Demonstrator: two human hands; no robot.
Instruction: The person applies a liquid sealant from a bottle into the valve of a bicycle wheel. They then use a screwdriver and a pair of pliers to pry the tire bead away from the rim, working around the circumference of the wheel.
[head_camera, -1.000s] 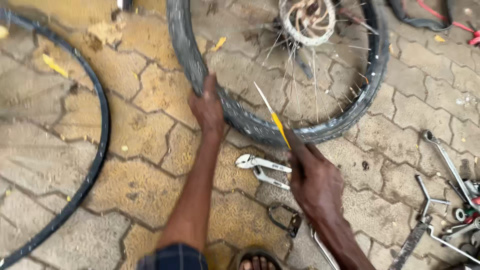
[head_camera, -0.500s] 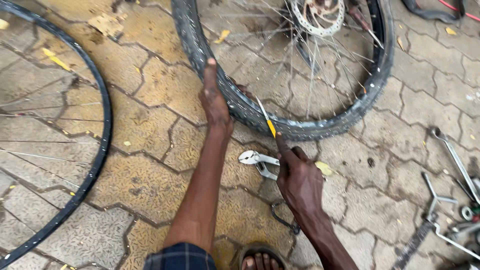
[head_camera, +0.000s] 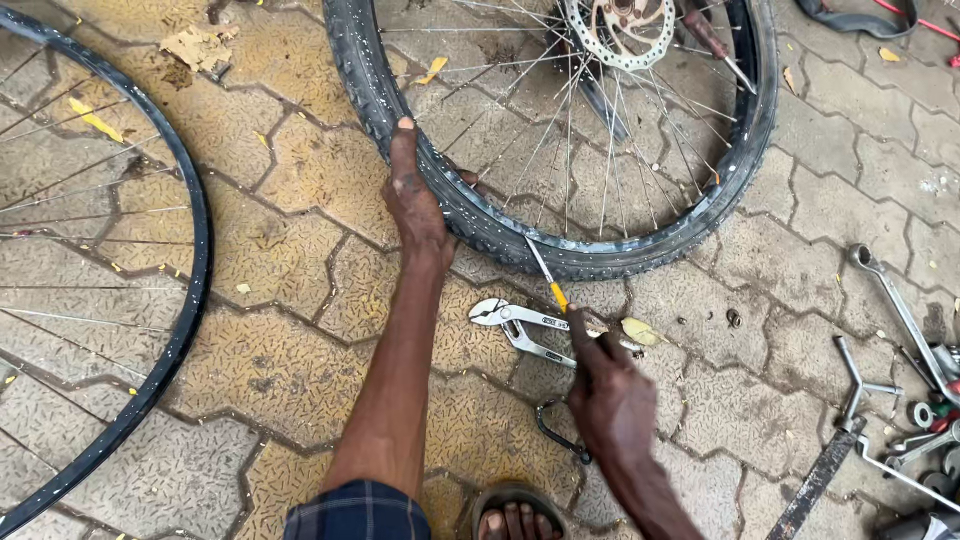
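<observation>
A ground of interlocking grey and yellow-stained paving blocks is shown from above, scattered with dry leaf scraps. A knobbly-tyred bicycle wheel with a disc rotor is laid flat at the upper middle; its tyre is gripped at the near-left edge by the left hand, thumb stretched along the tread and fingers wrapped over the rim side. A thin screwdriver with a yellow collar is held in the closed right hand, its tip set against the tyre's near edge. Slip-joint pliers are seen on the paving between the forearms. A bare spoked rim lies at the left, and spanners are gathered at the right edge.
</observation>
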